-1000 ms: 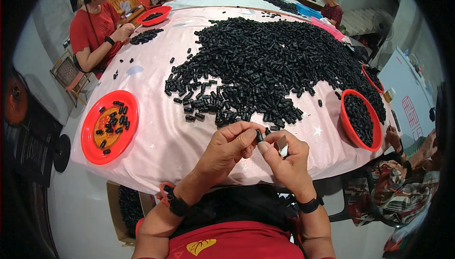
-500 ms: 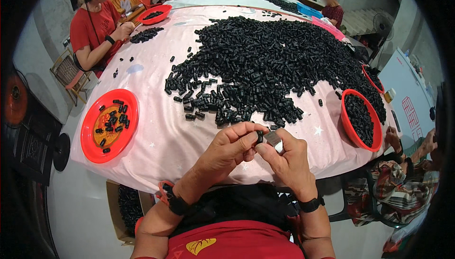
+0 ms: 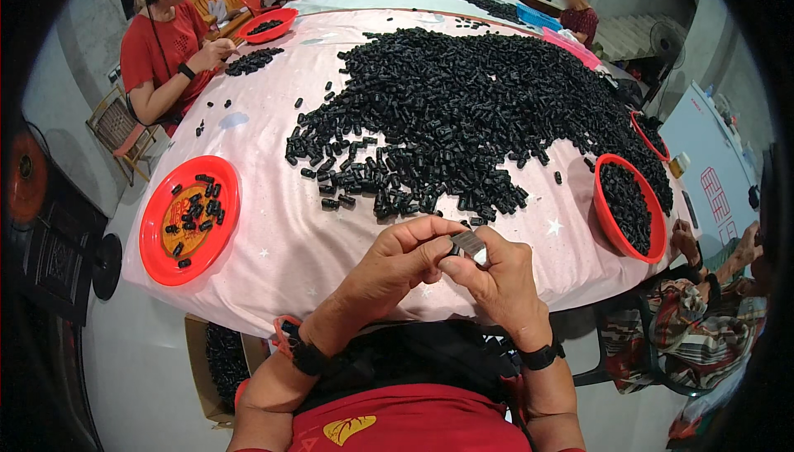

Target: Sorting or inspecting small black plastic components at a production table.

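Just past the table's near edge, my two hands meet. My left hand [image 3: 405, 260] pinches a small black cylindrical part [image 3: 454, 251] between thumb and fingertips. My right hand [image 3: 498, 280] is closed on a small silver metal block [image 3: 471, 246], whose edge meets the black part. Fingers cover most of the part, so its far end is hidden. Right beyond my fingertips begins a wide heap of similar black plastic parts [image 3: 463, 121], with several loose ones at its near edge.
A red plate [image 3: 151, 245] with several black parts lies at the left. On the right, a red bowl [image 3: 606, 219] is filled with them. Below the table edge stands a cardboard box [image 3: 197, 361] of black pieces. Co-workers sit around the pink-covered table [image 3: 273, 204].
The metal block has tilted and come closer over the black part, covering more of it. My hands stay nearly in place. The co-worker's hands at the left have shifted slightly.
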The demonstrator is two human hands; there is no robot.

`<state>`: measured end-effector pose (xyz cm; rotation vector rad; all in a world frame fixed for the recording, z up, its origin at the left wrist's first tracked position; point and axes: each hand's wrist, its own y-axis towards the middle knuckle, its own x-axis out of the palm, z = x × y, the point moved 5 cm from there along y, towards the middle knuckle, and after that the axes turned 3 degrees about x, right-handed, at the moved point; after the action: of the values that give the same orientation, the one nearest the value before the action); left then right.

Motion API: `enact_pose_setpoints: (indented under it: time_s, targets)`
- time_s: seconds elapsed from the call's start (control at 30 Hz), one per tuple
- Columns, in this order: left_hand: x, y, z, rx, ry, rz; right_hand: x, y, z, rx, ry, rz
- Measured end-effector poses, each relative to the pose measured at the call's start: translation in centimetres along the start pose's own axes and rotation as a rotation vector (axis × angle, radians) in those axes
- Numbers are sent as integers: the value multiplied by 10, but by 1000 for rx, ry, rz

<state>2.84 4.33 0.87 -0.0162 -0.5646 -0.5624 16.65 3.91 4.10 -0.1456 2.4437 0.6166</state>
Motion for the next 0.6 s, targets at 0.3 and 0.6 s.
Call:
enact_pose_setpoints:
  time_s: [0.3,0.6]
  targets:
    - [-1,-1,-2,-30,52,11,0,-1,-2,-17,-37,11]
    - [-3,-1,-5,-23,-32,8,5,-2,-1,-69,-73,52]
